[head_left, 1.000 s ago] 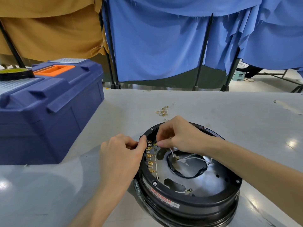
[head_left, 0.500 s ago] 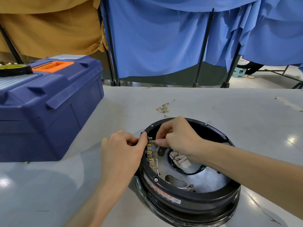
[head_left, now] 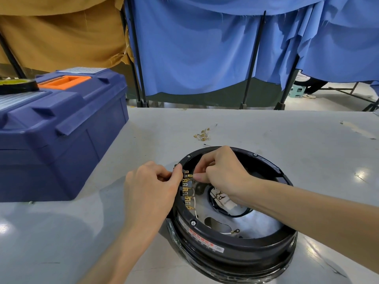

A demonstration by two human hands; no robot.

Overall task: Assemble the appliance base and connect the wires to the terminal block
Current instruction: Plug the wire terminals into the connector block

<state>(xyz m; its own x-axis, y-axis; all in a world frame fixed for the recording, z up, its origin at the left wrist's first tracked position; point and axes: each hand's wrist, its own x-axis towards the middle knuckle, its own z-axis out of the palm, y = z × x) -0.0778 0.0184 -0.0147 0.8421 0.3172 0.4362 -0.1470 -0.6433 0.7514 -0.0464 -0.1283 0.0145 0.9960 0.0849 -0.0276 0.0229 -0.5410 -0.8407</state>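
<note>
Brass connector (head_left: 190, 175) still pinched in right hand (head_left: 223, 171), left hand (head_left: 151, 185) unmoved on base (head_left: 235, 249)

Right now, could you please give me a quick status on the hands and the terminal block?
Left hand holds appliance base rim beside terminal block. Right hand pinches connector at its far end. Nothing blocking.

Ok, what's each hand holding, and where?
The right hand pinches a brass wire connector at the terminal block; left hand grips the appliance base at its rim beside that block.
</note>
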